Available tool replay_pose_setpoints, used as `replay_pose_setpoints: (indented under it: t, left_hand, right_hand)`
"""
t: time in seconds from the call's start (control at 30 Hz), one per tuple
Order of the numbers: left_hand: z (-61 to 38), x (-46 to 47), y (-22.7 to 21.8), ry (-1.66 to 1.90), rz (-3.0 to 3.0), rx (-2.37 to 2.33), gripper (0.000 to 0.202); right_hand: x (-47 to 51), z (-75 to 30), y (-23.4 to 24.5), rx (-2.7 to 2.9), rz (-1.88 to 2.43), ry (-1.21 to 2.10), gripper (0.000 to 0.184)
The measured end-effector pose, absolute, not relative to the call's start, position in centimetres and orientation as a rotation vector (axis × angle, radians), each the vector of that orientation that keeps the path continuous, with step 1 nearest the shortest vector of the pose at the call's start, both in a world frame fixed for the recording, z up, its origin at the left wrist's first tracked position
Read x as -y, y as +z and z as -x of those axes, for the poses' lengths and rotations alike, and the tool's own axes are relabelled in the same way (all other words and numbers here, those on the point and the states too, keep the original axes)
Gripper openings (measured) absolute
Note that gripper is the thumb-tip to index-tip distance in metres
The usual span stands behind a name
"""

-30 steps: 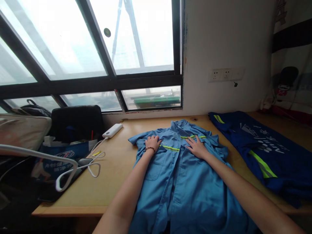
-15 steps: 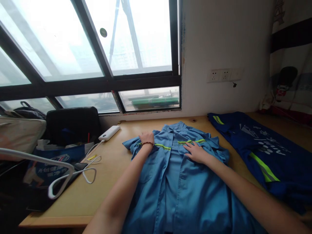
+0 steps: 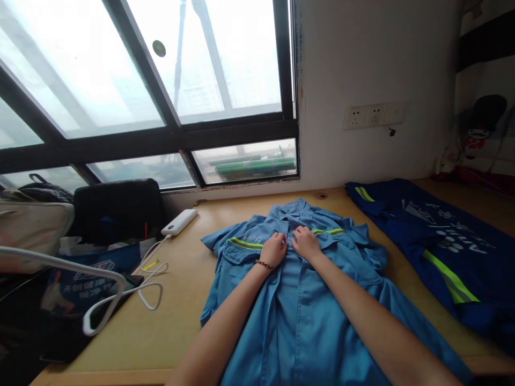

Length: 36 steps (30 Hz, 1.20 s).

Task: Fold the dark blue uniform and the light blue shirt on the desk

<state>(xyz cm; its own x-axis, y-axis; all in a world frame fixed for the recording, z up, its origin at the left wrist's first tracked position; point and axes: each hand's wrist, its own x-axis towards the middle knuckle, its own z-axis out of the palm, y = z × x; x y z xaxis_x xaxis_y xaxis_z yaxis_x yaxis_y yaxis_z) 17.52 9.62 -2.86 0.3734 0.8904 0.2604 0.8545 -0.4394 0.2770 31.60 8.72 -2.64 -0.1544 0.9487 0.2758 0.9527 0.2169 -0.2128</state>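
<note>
A light blue work shirt (image 3: 314, 316) lies face up on the middle of the table (image 3: 177, 300). From where I stand, I see its collar near the table's back edge and its bottom part at the table's front edge. Bright yellow-green stripes (image 3: 246, 244) go across its chest.

The person's left hand (image 3: 274, 250) and right hand (image 3: 306, 244) are on the shirt's front, over the middle of the table, just beside each other. The fingers of both hands are bent and close together. I can't tell if they pinch the cloth. A bead bracelet (image 3: 264, 264) is on the left wrist.

On the left side of the table is a white power bank (image 3: 179, 222) with a white cable (image 3: 155, 309). A dark blue shirt (image 3: 406, 236) with white writing lies on the table's right side. Behind the table is a big window (image 3: 225, 53), and wall sockets (image 3: 366, 116) are above the table's right half.
</note>
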Motion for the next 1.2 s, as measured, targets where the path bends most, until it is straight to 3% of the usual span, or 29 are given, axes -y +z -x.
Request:
replay_pose_setpoints:
  t: [0.27, 0.63, 1.03, 1.2]
  left_hand:
    - [-15.1, -11.7, -2.7, 0.588, -2.265, -1.228, 0.019]
    - [-15.3, -10.7, -2.5, 0.519, -2.422, -1.464, 0.009]
    - [-18.1, -14.1, -4.3, 0.773, -2.261, -1.644, 0.009]
    - [-17.8, -14.4, -4.4, 1.058, -1.892, -1.536, 0.014]
  right_hand:
    - [-9.7, -31.3, -3.7, 1.928, 1.881, -0.073, 0.024]
    - [-9.8, -31.4, -4.4, 1.93, 1.773, -0.07, 0.023]
    - [-10.8, -31.9, -4.8, 1.77, 1.769, -0.043, 0.013]
    - [-10.9, -32.2, -4.7, 1.719, 1.71, -0.002, 0.007]
